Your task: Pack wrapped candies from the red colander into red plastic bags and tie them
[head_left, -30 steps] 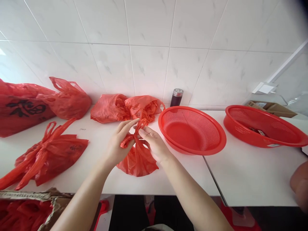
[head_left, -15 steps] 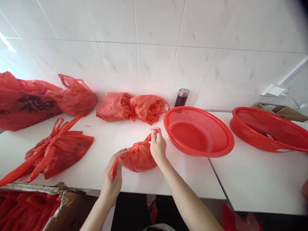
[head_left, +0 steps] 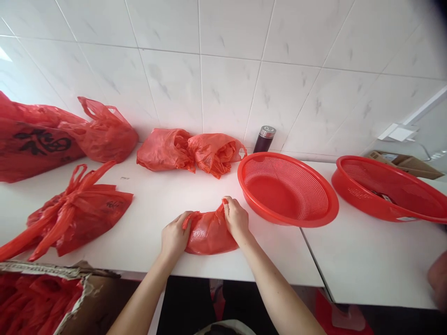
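I am clamping my left hand [head_left: 174, 237] and right hand [head_left: 236, 219] on opposite ends of the small red bag [head_left: 209, 232], which is lying between them near the table [head_left: 157, 204] edge, its long axis running left to right. Beyond, the red colander [head_left: 288, 188] is sitting just right of it, nearer my right hand. A dark flask [head_left: 264, 138], possibly steel-capped, is standing at the wall.

Packing workroom, tiled wall [head_left: 223, 88], white table [head_left: 157, 204], red baskets [head_left: 288, 188]

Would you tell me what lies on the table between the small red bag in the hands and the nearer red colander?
Nothing: in the head view only bare white table separates the small red bag from the nearer red colander.
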`<state>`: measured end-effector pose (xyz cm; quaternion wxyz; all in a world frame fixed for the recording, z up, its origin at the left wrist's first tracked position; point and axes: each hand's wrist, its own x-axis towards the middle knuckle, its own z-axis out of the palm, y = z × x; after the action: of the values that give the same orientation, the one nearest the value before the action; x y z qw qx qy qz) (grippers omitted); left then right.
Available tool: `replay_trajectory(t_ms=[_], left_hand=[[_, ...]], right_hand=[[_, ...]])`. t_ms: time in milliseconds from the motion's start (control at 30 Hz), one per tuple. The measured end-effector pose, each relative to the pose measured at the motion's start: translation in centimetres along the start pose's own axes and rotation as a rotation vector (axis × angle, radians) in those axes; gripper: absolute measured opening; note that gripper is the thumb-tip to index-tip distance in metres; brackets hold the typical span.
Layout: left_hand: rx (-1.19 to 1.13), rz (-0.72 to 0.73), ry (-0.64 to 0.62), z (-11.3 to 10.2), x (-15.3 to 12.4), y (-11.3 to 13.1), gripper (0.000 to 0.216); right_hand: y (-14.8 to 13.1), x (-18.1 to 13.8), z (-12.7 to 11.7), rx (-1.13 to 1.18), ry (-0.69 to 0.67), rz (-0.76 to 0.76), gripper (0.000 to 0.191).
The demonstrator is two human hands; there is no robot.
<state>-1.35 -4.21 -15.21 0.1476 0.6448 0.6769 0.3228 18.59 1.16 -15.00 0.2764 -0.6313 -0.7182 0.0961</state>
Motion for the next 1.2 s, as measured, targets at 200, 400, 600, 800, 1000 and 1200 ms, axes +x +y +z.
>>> replay_trajectory(t_ms=[200, 400, 600, 800, 1000, 1200], left_hand=[[0.087, 0.016, -0.032, 0.5, 0.0, -0.4, 0.032], [0.099, 0.018, 0.039, 0.7, -0.1, -1.0, 0.028], [-0.040, -0.017, 0.149, -1.1, -2.0, -1.3, 0.034], [-0.292, -0.161, 0.204, -3.2, -5.2, -0.7, 0.039], [-0.541, -0.352, 0.239, -4.0, -6.9, 0.4, 0.034], [-0.206, 0.160, 0.469, -6.1, -5.9, 4.2, 0.036]], right_hand=[[0.9, -0.1, 1.3, -0.016, -0.071, 0.029, 0.023], [0.8, -0.2, 1.2, 0.013, -0.071, 0.114, 0.020], [0.7, 1.0, 1.2, 0.151, 0.028, 0.257, 0.026], [0.1, 3.4, 2.1, 0.343, 0.056, 0.283, 0.031], [-0.8, 3.3, 0.5, 0.506, -0.003, 0.222, 0.038], [-1.7, -0.2, -1.8, 0.777, -0.172, 0.163, 0.081]])
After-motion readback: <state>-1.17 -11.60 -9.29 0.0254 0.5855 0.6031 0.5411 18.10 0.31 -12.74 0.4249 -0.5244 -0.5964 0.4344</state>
